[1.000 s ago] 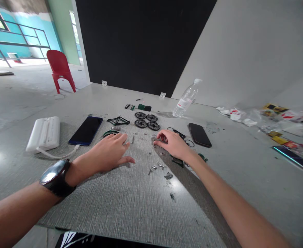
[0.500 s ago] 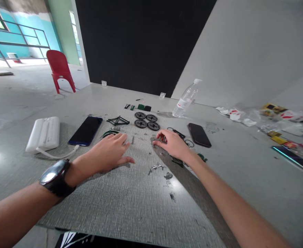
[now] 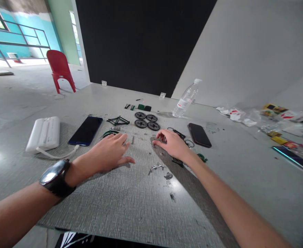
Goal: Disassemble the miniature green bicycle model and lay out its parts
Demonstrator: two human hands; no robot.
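Observation:
My left hand (image 3: 112, 150) lies on the table with its fingers loosely stretched and the thumb apart, holding nothing visible. It partly covers a green curved part (image 3: 110, 133). My right hand (image 3: 172, 144) is curled with thumb and forefinger close together at the tabletop; anything between their tips is too small to make out. Tiny metal pieces (image 3: 145, 134) lie just beyond its fingertips. Several black spoked wheels (image 3: 141, 123) lie flat farther back, with a dark green miniature bicycle frame (image 3: 118, 120) to their left. Silvery parts (image 3: 156, 167) rest nearer me, between the hands.
A phone (image 3: 86, 131) and a white power bank (image 3: 43, 134) with a cable lie left. Another phone (image 3: 199, 134) and a plastic bottle (image 3: 186, 98) are at right. Black and green parts (image 3: 202, 157) lie beside my right forearm. Plastic packaging (image 3: 246, 115) sits far right.
My right hand has shifted very slightly at the same spot, fingers still curled. The left hand and the parts have not visibly moved.

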